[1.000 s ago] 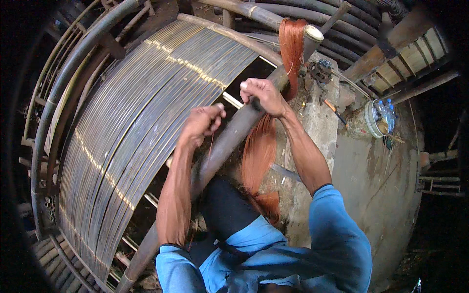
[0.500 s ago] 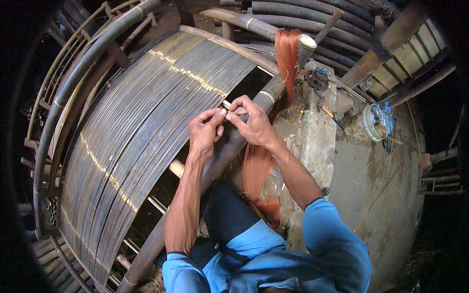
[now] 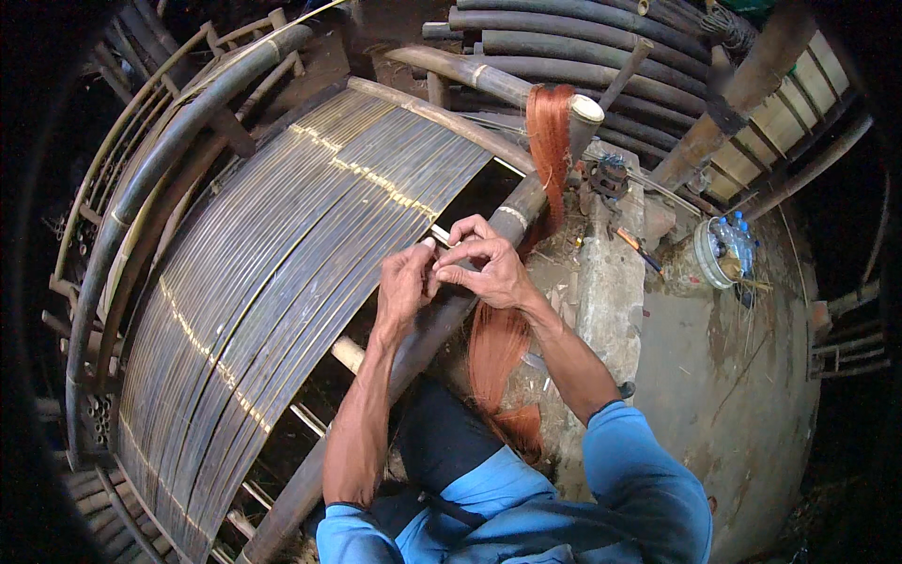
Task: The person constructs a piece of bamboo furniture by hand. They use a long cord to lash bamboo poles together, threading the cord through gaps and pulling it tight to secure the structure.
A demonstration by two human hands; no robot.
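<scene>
My left hand (image 3: 406,280) and my right hand (image 3: 486,263) meet at the right edge of a wide slatted bamboo panel (image 3: 282,226), above a thick bamboo pole (image 3: 423,348). On both hands the fingers are pinched together near the end of a pale strip (image 3: 440,235) that sticks out from under the panel. Whatever they pinch is too fine to make out. Rows of pale lashing cross the dark slats. Past my right hand, a bundle of reddish-brown fibre (image 3: 548,141) hangs over the pole, and more fibre (image 3: 495,348) hangs below my right wrist.
Right of the pole runs a rough concrete ledge (image 3: 611,282) with an orange-handled tool (image 3: 639,252) on it. A bucket (image 3: 707,256) stands beside blue-capped plastic bottles (image 3: 742,242). Thick bamboo poles (image 3: 573,47) are stacked at the back, and a curved bamboo railing (image 3: 122,188) borders the left.
My right hand's fingers have lifted and spread slightly over the left fingertips. My left hand has turned a little. The whole view has shifted slightly down.
</scene>
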